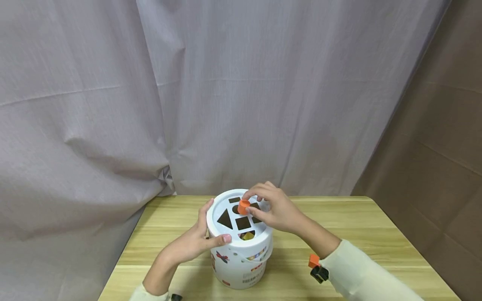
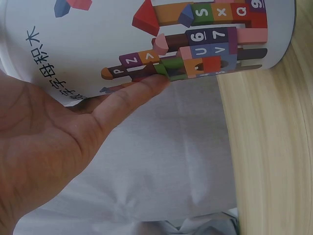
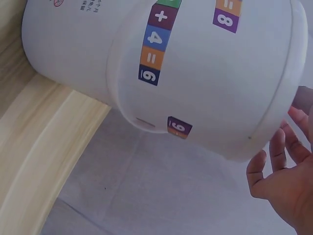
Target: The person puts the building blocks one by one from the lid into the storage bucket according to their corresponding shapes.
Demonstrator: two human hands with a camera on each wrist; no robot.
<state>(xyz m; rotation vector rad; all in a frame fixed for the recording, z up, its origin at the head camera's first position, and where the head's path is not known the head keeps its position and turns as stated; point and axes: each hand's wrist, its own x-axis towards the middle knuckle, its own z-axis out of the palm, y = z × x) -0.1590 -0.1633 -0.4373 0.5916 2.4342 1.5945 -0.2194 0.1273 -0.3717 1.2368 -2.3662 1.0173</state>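
Observation:
A white bucket (image 1: 237, 267) with printed toy-block pictures stands upright on the table. Its white lid (image 1: 216, 219) has cut-out holes: a triangle, a square, a circle and other shapes. My left hand (image 1: 193, 242) grips the bucket's left side, thumb over the lid's front rim and fingers along the printed wall (image 2: 112, 39). Between thumb and fingers, my right hand (image 1: 278, 209) pinches an orange cylinder block (image 1: 243, 207) over the round hole, which it partly covers. In the right wrist view, the bucket wall (image 3: 215, 73) hides the block from sight.
An orange block (image 1: 314, 261) lies on the wooden table (image 1: 320, 213) beside my right sleeve. Through the front hole a yellow block (image 1: 248, 236) shows inside the bucket. The bucket's white handle (image 1: 260, 260) hangs at its front right. A grey curtain (image 1: 241, 104) hangs behind.

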